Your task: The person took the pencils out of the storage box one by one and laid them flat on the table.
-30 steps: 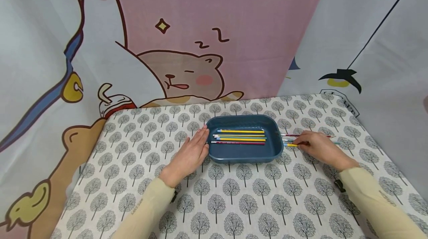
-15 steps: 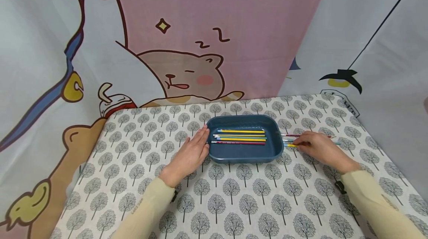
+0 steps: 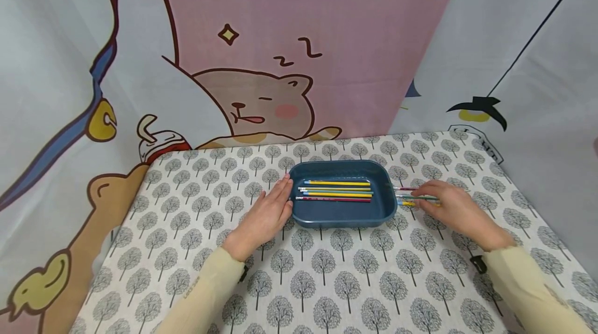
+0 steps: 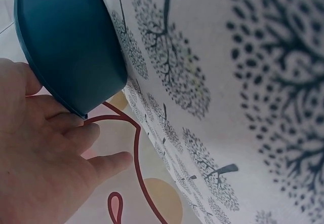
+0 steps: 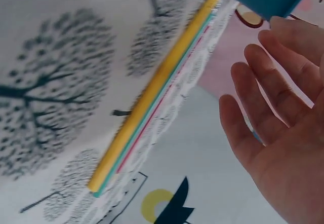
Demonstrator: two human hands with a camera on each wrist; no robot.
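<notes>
A dark blue rectangular tray (image 3: 343, 221) sits on the table with several pencils inside, among them yellow ones and a dark red pencil (image 3: 334, 199). My left hand (image 3: 260, 215) rests against its left side, fingers extended along the rim; in the left wrist view they touch the tray's edge. Right of the tray lie a yellow pencil (image 5: 156, 86), a teal pencil (image 5: 153, 108) and a red pencil (image 5: 163, 99), roughly parallel. Over them hovers my right hand (image 3: 450, 208), fingers loosely bent; in the right wrist view (image 5: 283, 112) the palm holds nothing and stands apart from the pencils.
A tree-print cloth (image 3: 303, 261) covers the table. Behind stands a curtain (image 3: 374, 53) with cartoon animals, and a pale curtain (image 3: 551, 90) hangs along the right side.
My right hand has let go of the yellow pencil, its fingers loosening and shifting slightly right, so more of the pencils shows. The left hand and tray stay put.
</notes>
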